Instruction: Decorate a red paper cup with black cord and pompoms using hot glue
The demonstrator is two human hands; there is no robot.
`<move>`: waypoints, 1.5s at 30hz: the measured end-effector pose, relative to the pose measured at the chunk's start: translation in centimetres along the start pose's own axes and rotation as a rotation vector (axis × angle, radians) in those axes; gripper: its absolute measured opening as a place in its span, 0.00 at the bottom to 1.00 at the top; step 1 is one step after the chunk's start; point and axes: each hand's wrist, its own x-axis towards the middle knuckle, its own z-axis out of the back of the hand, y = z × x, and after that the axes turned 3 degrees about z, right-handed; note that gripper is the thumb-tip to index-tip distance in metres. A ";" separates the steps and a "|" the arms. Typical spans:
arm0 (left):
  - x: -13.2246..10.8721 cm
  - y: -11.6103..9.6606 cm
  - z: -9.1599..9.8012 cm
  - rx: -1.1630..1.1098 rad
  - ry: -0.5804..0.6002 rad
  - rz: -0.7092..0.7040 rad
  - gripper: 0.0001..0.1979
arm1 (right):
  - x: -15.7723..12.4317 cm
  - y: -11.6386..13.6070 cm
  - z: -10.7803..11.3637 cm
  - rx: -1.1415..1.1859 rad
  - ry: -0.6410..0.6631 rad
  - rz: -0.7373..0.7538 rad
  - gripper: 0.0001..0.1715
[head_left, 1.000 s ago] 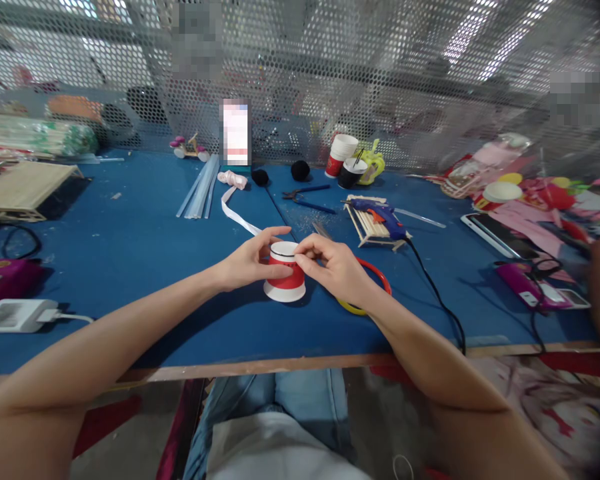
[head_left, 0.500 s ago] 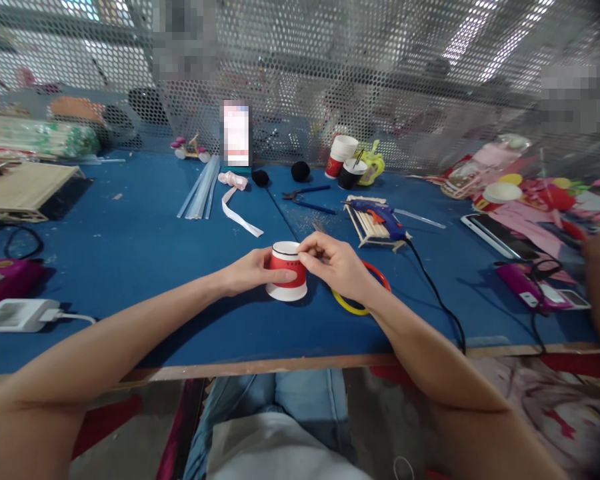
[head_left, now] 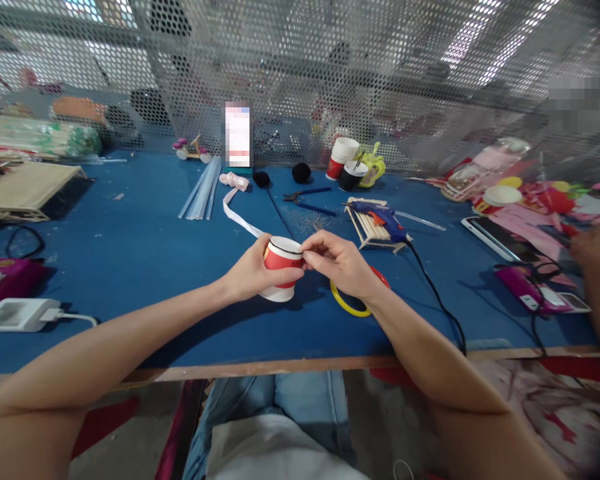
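My left hand [head_left: 250, 272] is wrapped round a red and white paper cup [head_left: 282, 257], thumb across its front, holding it tilted just above the table. A black line of yarn runs round the cup just below its white rim. At the right side of that rim, the fingertips of my right hand [head_left: 336, 261] are pinched on the black yarn; the bit between the fingertips is mostly hidden. A thin dark strand stretches from a small black yarn ball [head_left: 261, 179] toward the cup. Scissors with red and yellow handles [head_left: 349, 304] lie partly under my right hand.
Beyond the hands lie a white ribbon [head_left: 240, 219], clear glue sticks [head_left: 200, 193], blue-handled pliers [head_left: 313, 201] and another black ball [head_left: 301, 173]. A blue glue gun [head_left: 386, 219] rests on a small stick rack, its cable trailing forward. Another person's hand [head_left: 597, 257] is at the right.
The cup has shifted slightly left and tilted, its rim leaning toward the right hand. My left hand has turned with it. The other person's hand has come further into view.
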 end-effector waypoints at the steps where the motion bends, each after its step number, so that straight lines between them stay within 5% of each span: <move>1: -0.1 0.0 0.0 0.005 -0.005 0.003 0.28 | 0.0 0.0 0.0 0.006 -0.001 0.000 0.05; 24: 0.5 1.1 0.3 -0.107 0.072 0.003 0.26 | 0.0 -0.1 0.0 -0.051 -0.001 0.001 0.07; 45: 0.5 1.1 0.3 -0.017 0.013 -0.024 0.27 | -0.1 0.0 -0.1 -0.159 -0.026 0.064 0.05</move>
